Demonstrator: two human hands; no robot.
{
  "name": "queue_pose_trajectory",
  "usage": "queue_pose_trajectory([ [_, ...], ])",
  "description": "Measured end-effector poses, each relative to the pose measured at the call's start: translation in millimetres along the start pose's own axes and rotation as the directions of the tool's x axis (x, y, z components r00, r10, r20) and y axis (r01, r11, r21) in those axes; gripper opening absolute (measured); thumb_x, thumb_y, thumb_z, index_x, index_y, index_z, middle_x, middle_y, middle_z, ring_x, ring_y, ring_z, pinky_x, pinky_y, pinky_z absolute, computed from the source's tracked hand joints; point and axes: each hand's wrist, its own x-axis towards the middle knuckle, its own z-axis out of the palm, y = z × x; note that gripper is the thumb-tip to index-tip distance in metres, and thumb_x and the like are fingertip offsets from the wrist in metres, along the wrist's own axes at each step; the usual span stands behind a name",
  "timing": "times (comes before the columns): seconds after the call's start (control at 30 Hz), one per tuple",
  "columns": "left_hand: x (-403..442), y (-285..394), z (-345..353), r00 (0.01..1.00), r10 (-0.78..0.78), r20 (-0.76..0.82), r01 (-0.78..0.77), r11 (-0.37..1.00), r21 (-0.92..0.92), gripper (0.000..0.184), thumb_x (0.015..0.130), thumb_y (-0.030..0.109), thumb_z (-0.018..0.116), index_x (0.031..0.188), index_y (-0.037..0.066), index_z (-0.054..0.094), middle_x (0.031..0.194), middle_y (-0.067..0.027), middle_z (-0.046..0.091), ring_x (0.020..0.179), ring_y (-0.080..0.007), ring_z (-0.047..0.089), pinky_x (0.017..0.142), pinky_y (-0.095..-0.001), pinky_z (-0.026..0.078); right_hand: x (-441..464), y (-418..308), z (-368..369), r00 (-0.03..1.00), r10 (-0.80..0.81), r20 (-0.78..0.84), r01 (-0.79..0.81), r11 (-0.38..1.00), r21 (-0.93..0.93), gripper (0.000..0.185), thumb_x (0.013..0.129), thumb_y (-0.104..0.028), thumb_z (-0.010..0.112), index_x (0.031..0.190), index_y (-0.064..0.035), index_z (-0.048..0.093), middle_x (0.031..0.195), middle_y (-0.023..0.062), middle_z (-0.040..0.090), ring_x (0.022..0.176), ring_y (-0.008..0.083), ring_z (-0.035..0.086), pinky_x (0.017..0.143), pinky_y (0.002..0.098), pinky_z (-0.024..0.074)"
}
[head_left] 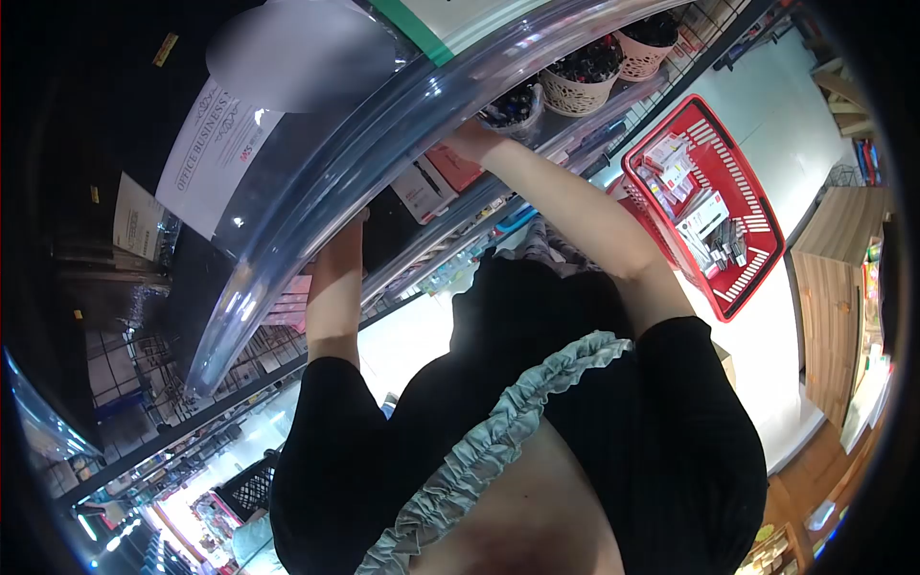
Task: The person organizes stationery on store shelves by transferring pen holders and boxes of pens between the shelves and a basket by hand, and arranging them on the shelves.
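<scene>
Both my arms reach up to a shelf, beneath a long bundle of clear plastic (422,91) that curves across the view. My left hand (356,222) is mostly behind the plastic's lower edge, beside a dark gap on the shelf, and its fingers are hidden. Pink packs (289,302) lie left of that forearm. My right hand (470,144) is by a red box (454,167) and a white box with a dark picture (420,190). The plastic covers its fingertips, so I cannot see whether it grips anything.
Baskets of dark small items (580,91) stand farther along the shelf. To the right, a red shopping basket (747,192) holds several boxes and packs. Papers printed "OFFICE BUSINESS" (206,153) are at upper left. A wooden display unit (834,297) stands at far right.
</scene>
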Motion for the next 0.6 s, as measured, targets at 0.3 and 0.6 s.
queue_pose_trajectory([
  [0.3,22.9,18.2,5.8,0.941,-0.338,0.037,0.325,0.865,-0.382,0.051,0.091,0.032,0.058,0.133,0.006,0.045,0.135,-0.0112,0.047,0.126,-0.0263,0.042,0.107,-0.0427,0.03,18.7,60.1,26.8,0.977,0.014,-0.212,0.097,0.86,0.502,0.044,0.088,-0.014,0.06,0.127,-0.0061,0.04,0.093,0.0085,0.064,0.062,0.0139,0.062,0.049,0.0249,0.0488],
  [0.6,35.9,25.5,9.9,0.936,-0.338,0.094,0.349,0.867,-0.356,0.048,0.092,0.033,0.057,0.131,0.007,0.046,0.133,-0.0102,0.049,0.124,-0.0253,0.043,0.106,-0.0418,0.031,5.5,8.0,35.6,0.912,0.072,-0.404,0.085,0.93,0.357,0.026,0.091,-0.018,0.057,0.109,-0.0002,0.054,0.085,0.0121,0.064,0.06,0.0186,0.064,0.049,0.0286,0.0508],
])
